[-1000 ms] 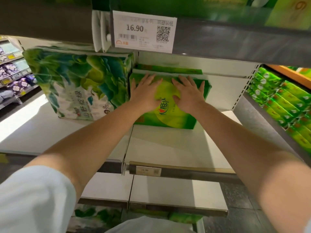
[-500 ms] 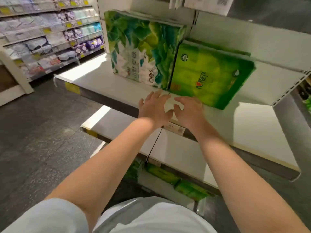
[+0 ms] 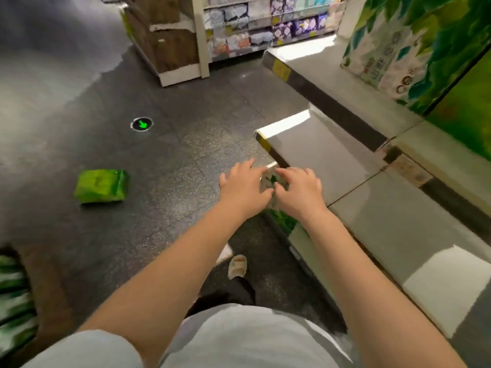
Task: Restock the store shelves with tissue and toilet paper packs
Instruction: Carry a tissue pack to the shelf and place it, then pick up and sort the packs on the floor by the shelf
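My left hand (image 3: 243,185) and my right hand (image 3: 297,191) hang side by side in the air beside the lower shelf's corner, fingers spread and loosely bent, holding nothing. A green tissue pack (image 3: 101,185) lies alone on the dark floor to the left. On the upper shelf (image 3: 329,75) at the right stands a leaf-printed toilet paper pack (image 3: 409,49), with a plain green pack (image 3: 467,115) right beside it. A green pack (image 3: 283,221) shows below the lower shelf (image 3: 326,152).
More green packs (image 3: 13,296) sit blurred at the bottom left edge. Across the aisle stands a wooden-sided shelving unit (image 3: 170,41) with rows of packaged goods (image 3: 265,25). A round green arrow marker (image 3: 142,124) is set in the floor. My foot (image 3: 237,265) is near the shelf base.
Both hands have come off the green pack on the shelf and drawn back and down, past the shelf edge. The view has swung left and down to the floor.
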